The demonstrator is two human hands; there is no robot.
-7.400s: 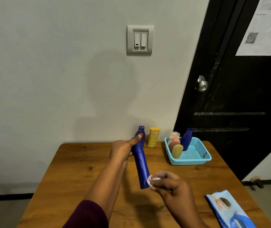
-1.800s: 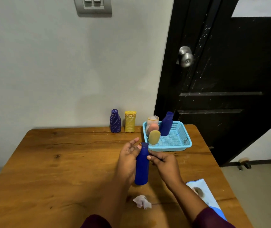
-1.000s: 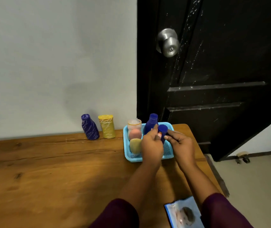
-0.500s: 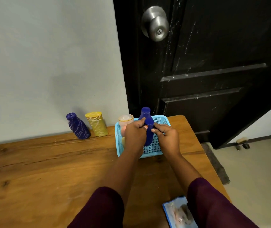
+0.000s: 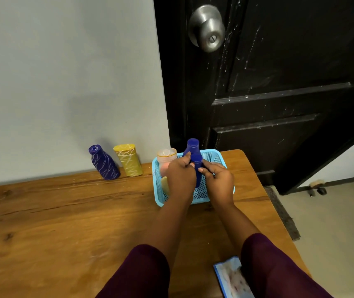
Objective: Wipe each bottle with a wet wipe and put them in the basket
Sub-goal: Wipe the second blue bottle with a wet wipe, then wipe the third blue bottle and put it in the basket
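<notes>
While the left hand [image 5: 180, 176] curls round a dark blue bottle [image 5: 198, 166], right hand [image 5: 218, 182] pinching its side, bottle upright in a light blue basket [image 5: 157, 184], on a wooden table [image 5: 64, 222]

- Of the blue bottle [image 5: 198, 168], only the cap and a strip show between the left hand [image 5: 180, 178] and right hand [image 5: 219, 182]; its base is hidden.
- The wipes pack [image 5: 229, 278] is cut off by the bottom edge.

The person is wearing dark plum cloth on both arms. The left sleeve [image 5: 141, 274] is ending well behind the left hand [image 5: 181, 175], and the right sleeve [image 5: 275, 267] well behind the right hand [image 5: 219, 181]. Both are looking plain and smooth, with rounded edges sitting snug round the forearms.
</notes>
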